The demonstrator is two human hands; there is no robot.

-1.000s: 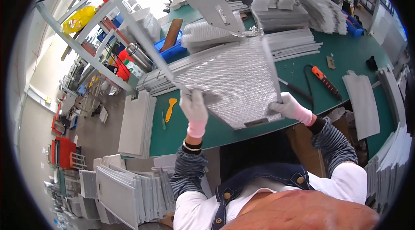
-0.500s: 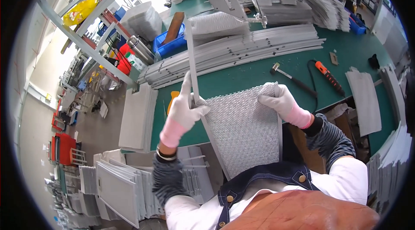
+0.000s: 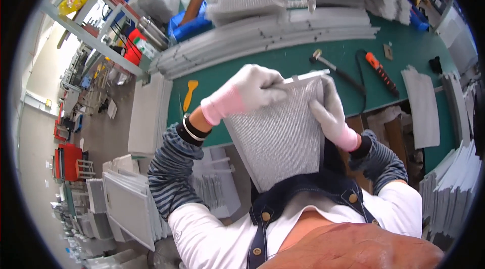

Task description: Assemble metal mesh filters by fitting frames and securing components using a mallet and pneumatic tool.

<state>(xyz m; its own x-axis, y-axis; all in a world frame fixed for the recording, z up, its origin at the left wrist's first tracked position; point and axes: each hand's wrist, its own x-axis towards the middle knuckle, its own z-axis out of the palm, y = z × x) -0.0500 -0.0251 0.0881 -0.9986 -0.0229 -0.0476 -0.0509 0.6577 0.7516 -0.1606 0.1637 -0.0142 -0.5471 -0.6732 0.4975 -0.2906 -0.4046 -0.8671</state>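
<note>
A silvery mesh filter panel (image 3: 280, 140) stands tilted against my apron, with thin frame strips along its left and right sides. My left hand (image 3: 255, 89), in a white glove with a pink cuff, is closed on a pale metal strip (image 3: 308, 75) lying across the panel's far edge. The strip's right end sticks out past the panel's corner, while its left part is hidden by my fingers. My right hand (image 3: 331, 112), gloved the same way, grips the panel's far right corner, thumb on the mesh and fingers behind the edge.
Right of the panel, a hammer (image 3: 337, 72) and an orange-handled tool (image 3: 381, 74) with a cord lie on the green table (image 3: 202, 74). A yellow scraper (image 3: 190, 95) lies left. Long strips (image 3: 262, 39) are stacked behind, near a blue bin (image 3: 189, 26). White panels (image 3: 146, 112) stand at the left edge.
The strip has swung from upright at the panel's left corner to lying across its far edge. My left hand has moved right and turned over with it; my right hand stays at the corner.
</note>
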